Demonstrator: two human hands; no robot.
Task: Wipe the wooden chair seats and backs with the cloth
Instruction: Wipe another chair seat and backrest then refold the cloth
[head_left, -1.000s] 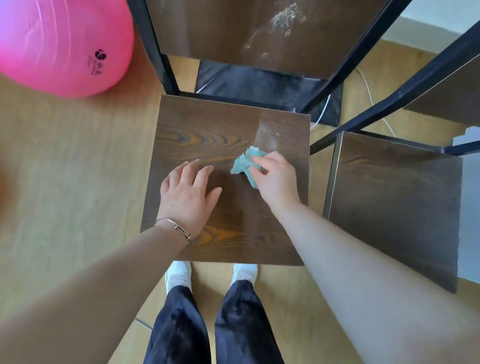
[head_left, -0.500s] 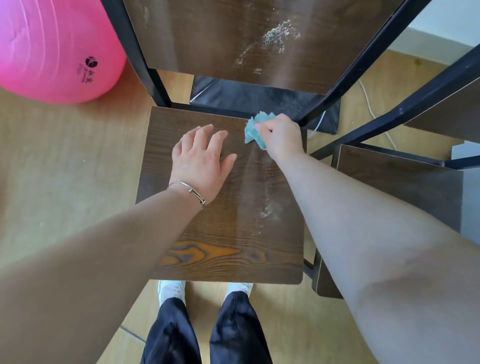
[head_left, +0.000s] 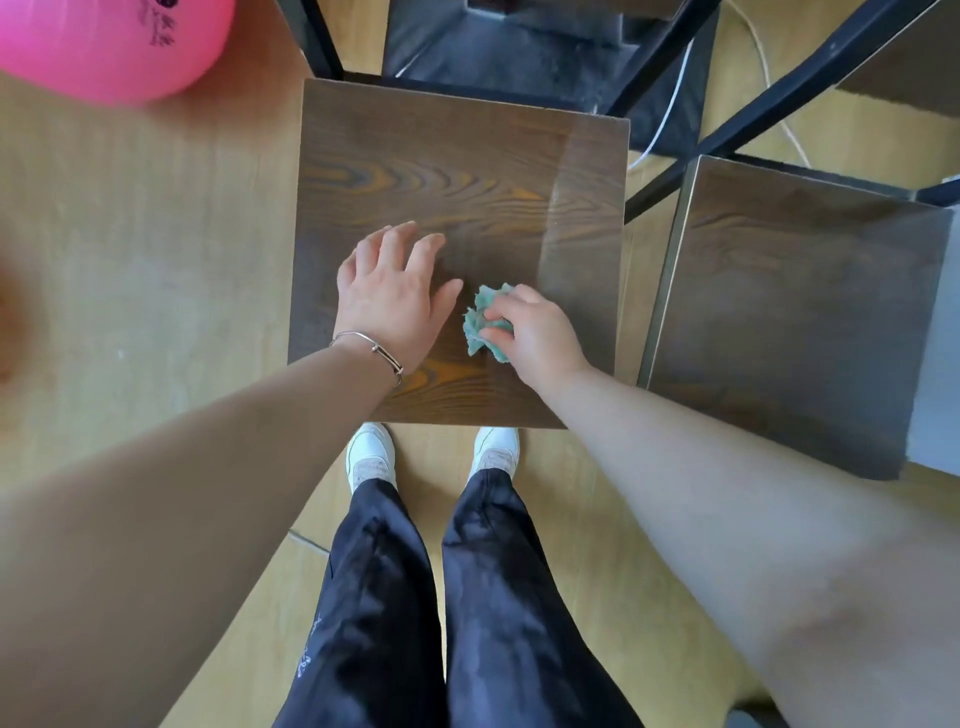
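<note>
Step in hand: wiping the near chair seat (head_left: 457, 171). Right hand (head_left: 535, 332) pinches the crumpled teal cloth (head_left: 485, 325) against the seat, front-centre. Left hand (head_left: 389, 301) lies flat just beside it, fingers relaxed, holding nothing. Next, likely: sweep the rest of the seat, then the back and the neighbouring seat (head_left: 789, 312).

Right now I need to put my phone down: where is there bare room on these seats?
The right seat is bare all over. On the middle seat, the far strip beyond the hands is free. Its near half is crowded: left hand flat, right hand gripping the cloth.
</note>
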